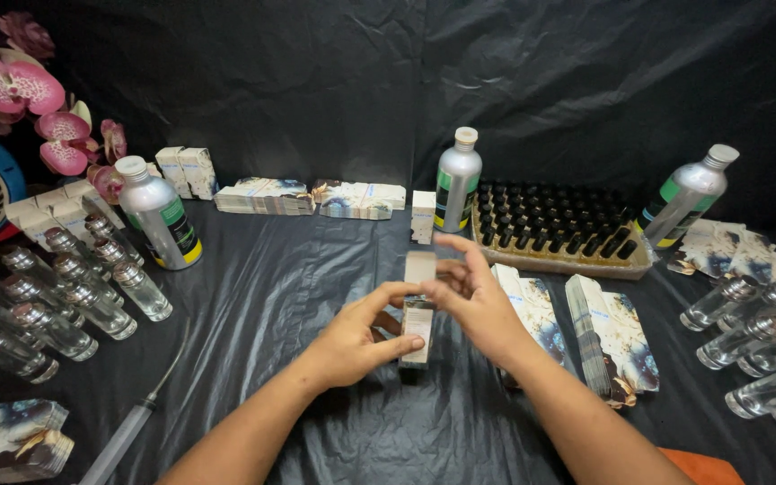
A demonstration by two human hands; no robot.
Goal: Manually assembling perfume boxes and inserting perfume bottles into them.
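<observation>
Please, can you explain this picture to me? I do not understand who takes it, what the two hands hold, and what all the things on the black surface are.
The one picture comes from a camera on a person's head, looking down. The left hand and right hand hold a small narrow box upright between them. On the black sheet lie clear glass bottles, metal bottles, a tray of dark caps, stacks of flat printed cartons and a syringe.

Pink orchids (pixel 11 85), black plastic sheet (pixel 289 296), silver green-banded bottles (pixel 456 184), marbled white-blue cartons (pixel 617 346).
</observation>
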